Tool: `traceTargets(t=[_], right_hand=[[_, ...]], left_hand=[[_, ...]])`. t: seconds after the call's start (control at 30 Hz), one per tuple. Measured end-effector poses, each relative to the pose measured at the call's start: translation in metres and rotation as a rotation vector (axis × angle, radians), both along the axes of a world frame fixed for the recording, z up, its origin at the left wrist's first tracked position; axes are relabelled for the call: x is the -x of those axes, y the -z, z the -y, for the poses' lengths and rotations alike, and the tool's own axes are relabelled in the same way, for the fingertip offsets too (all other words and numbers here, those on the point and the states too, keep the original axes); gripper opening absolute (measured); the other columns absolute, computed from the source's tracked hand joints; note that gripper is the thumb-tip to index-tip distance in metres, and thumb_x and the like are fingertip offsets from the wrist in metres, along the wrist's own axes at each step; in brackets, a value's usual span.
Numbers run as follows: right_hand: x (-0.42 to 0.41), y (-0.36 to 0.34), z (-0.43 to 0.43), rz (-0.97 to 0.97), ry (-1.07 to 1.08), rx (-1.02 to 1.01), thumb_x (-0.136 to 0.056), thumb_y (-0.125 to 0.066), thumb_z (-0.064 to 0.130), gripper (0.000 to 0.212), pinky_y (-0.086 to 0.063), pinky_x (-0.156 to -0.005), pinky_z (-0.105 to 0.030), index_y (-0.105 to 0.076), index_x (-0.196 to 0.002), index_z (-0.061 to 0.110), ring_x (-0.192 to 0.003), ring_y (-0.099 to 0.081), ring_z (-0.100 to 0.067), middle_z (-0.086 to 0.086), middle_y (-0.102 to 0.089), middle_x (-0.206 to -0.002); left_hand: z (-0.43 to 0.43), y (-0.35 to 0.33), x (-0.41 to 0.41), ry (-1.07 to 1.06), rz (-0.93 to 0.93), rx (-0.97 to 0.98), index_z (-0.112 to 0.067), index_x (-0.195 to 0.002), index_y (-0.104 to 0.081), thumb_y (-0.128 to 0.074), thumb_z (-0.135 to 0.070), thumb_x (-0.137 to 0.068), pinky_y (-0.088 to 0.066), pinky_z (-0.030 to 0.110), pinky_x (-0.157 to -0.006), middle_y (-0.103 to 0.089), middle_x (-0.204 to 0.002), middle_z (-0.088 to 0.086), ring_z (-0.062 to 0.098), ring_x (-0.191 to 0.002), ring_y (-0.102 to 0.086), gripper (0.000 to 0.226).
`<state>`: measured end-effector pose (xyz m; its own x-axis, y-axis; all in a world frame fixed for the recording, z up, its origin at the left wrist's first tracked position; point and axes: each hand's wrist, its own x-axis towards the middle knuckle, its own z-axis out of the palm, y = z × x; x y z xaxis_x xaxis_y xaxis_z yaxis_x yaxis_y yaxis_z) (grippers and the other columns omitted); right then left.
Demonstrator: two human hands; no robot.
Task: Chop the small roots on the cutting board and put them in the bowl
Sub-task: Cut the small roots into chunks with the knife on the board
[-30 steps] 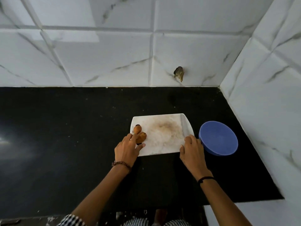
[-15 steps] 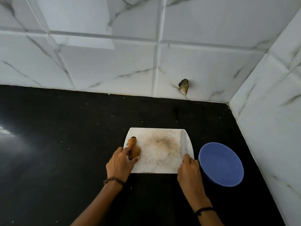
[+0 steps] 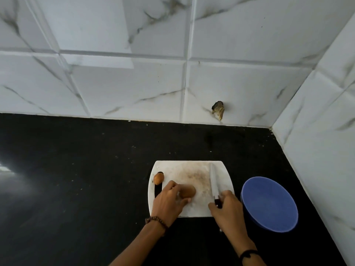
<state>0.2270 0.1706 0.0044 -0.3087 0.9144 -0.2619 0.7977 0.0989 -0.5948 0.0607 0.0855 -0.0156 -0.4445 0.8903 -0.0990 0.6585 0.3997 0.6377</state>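
Observation:
A white cutting board (image 3: pixel 192 167) with brown stains lies on the black counter. One small orange-brown root (image 3: pixel 158 178) rests at the board's left edge by the handle slot. My left hand (image 3: pixel 169 201) holds a second root (image 3: pixel 187 191) near the board's middle. My right hand (image 3: pixel 227 209) grips the dark handle of a knife (image 3: pixel 213 180), whose blade lies flat along the board's right side, pointing away from me. A blue bowl (image 3: pixel 269 204) stands just right of the board; nothing shows inside it.
The black counter (image 3: pixel 76 179) stretches wide to the left. White marble-look tiled walls (image 3: pixel 134 83) close off the back and the right side, meeting in a corner. A small broken hole (image 3: pixel 218 109) shows in the back wall.
My left hand slid one root from the board's left edge toward the middle. My right hand left the board's right edge and now holds a knife lying on the board. The camera tilted.

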Motion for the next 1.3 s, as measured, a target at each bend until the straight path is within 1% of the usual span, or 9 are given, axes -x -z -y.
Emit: traceTargets(t=[0.07, 0.17, 0.3, 0.4, 0.57, 0.8, 1.13, 1.23, 1.3], right_hand=[[0.005, -0.001, 0.002, -0.024, 0.011, 0.024, -0.094, -0.064, 0.030, 0.016, -0.046, -0.073, -0.018, -0.057, -0.104, 0.020, -0.090, -0.055, -0.008, 0.003, -0.051, -0.105], [0.010, -0.001, 0.005, -0.110, 0.008, 0.047, -0.099, -0.054, 0.034, 0.012, -0.040, -0.063, -0.016, -0.056, -0.095, 0.023, -0.080, -0.058, -0.007, 0.002, -0.057, -0.094], [0.015, -0.006, 0.011, -0.191, -0.028, 0.101, -0.102, -0.051, 0.033, 0.006, -0.042, -0.059, -0.011, -0.055, -0.101, 0.028, -0.075, -0.063, -0.005, 0.007, -0.063, -0.084], [0.018, -0.007, 0.015, -0.186, -0.058, 0.134, -0.103, -0.049, 0.037, 0.011, -0.042, -0.063, -0.009, -0.055, -0.102, 0.027, -0.081, -0.062, -0.002, 0.011, -0.064, -0.089], [0.018, -0.007, 0.022, -0.189, -0.049, 0.176, -0.104, -0.043, 0.042, 0.019, -0.040, -0.065, -0.005, -0.054, -0.105, 0.026, -0.085, -0.060, 0.001, 0.011, -0.064, -0.094], [0.013, -0.002, 0.028, -0.144, -0.047, 0.116, -0.104, -0.044, 0.036, 0.011, -0.038, -0.066, -0.002, -0.052, -0.106, 0.028, -0.083, -0.056, 0.003, 0.013, -0.060, -0.093], [0.014, -0.006, 0.025, -0.034, -0.056, -0.001, -0.107, -0.033, 0.039, 0.028, -0.037, -0.090, -0.012, -0.051, -0.123, 0.025, -0.108, -0.058, -0.006, 0.007, -0.062, -0.115], [0.013, -0.007, 0.021, -0.008, -0.071, 0.027, -0.107, -0.032, 0.041, 0.030, -0.038, -0.090, -0.013, -0.050, -0.124, 0.025, -0.101, -0.056, -0.004, 0.007, -0.062, -0.116], [0.011, -0.006, 0.021, 0.006, -0.082, 0.026, -0.106, -0.033, 0.042, 0.029, -0.041, -0.088, -0.014, -0.051, -0.121, 0.026, -0.097, -0.057, -0.005, 0.009, -0.062, -0.106]], left_hand=[[-0.008, 0.001, 0.002, 0.026, 0.043, -0.027, -0.029, -0.127, -0.055, -0.066, -0.041, -0.085, -0.037, 0.007, -0.077, -0.047, -0.118, -0.015, -0.001, -0.093, -0.049, 0.044], [-0.019, 0.004, 0.003, 0.050, 0.061, -0.057, -0.025, -0.125, -0.058, -0.068, -0.034, -0.085, -0.035, 0.001, -0.076, -0.049, -0.116, -0.013, -0.002, -0.093, -0.049, 0.042], [-0.030, 0.005, 0.006, 0.047, 0.067, -0.074, -0.024, -0.119, -0.063, -0.073, -0.028, -0.082, -0.038, 0.002, -0.080, -0.054, -0.112, -0.012, -0.001, -0.088, -0.052, 0.039], [-0.034, 0.002, 0.007, 0.033, 0.079, -0.083, -0.026, -0.113, -0.067, -0.075, -0.025, -0.080, -0.043, 0.008, -0.084, -0.055, -0.104, -0.014, 0.000, -0.087, -0.054, 0.035], [-0.040, -0.005, 0.005, 0.058, 0.081, -0.108, -0.027, -0.107, -0.069, -0.073, -0.020, -0.081, -0.037, 0.000, -0.074, -0.057, -0.097, -0.015, -0.004, -0.081, -0.052, 0.027], [-0.046, -0.007, 0.000, 0.066, 0.096, -0.110, -0.026, -0.107, -0.070, -0.074, -0.020, -0.080, -0.039, 0.000, -0.073, -0.056, -0.092, -0.018, -0.006, -0.077, -0.052, 0.028], [-0.050, -0.002, -0.002, 0.037, 0.152, -0.113, -0.025, -0.111, -0.068, -0.073, -0.019, -0.082, -0.036, -0.004, -0.074, -0.054, -0.096, -0.017, -0.011, -0.078, -0.050, 0.030], [-0.049, -0.002, -0.003, 0.031, 0.177, -0.118, -0.025, -0.109, -0.068, -0.073, -0.018, -0.082, -0.036, -0.004, -0.074, -0.053, -0.094, -0.019, -0.014, -0.075, -0.051, 0.028], [-0.049, -0.002, -0.004, 0.018, 0.191, -0.134, -0.027, -0.105, -0.070, -0.074, -0.018, -0.080, -0.038, -0.003, -0.074, -0.054, -0.090, -0.019, -0.018, -0.078, -0.053, 0.026]])
